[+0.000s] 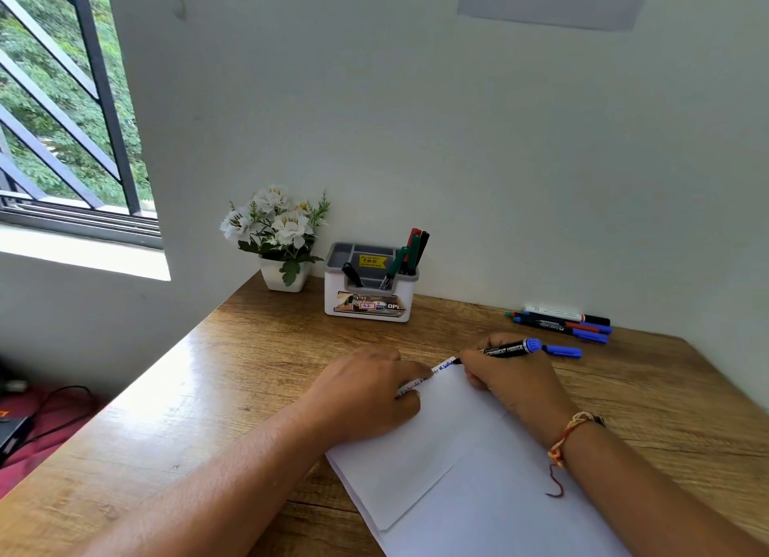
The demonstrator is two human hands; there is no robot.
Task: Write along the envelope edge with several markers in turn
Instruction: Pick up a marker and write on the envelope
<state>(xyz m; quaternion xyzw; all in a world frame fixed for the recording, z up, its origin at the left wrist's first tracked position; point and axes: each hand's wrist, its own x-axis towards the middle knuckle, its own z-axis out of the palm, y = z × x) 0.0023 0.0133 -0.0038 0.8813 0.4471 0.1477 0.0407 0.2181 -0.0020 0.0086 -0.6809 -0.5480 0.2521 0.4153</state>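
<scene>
A white envelope (420,448) lies tilted on a larger white sheet (499,510) on the wooden desk (208,411). Small writing in several colours runs along the envelope's far edge. My left hand (366,394) presses flat on the envelope, fingertips at that edge. My right hand (507,379) grips a black marker (505,350) with a blue end, its tip touching the envelope's far right corner. A blue cap (561,351) lies on the desk just beyond that marker.
A white organiser (370,284) holding several markers stands at the back by the wall. Left of it sits a white flower pot (285,277). Several loose markers (566,323) lie at the back right. The desk's left edge drops off beside a window.
</scene>
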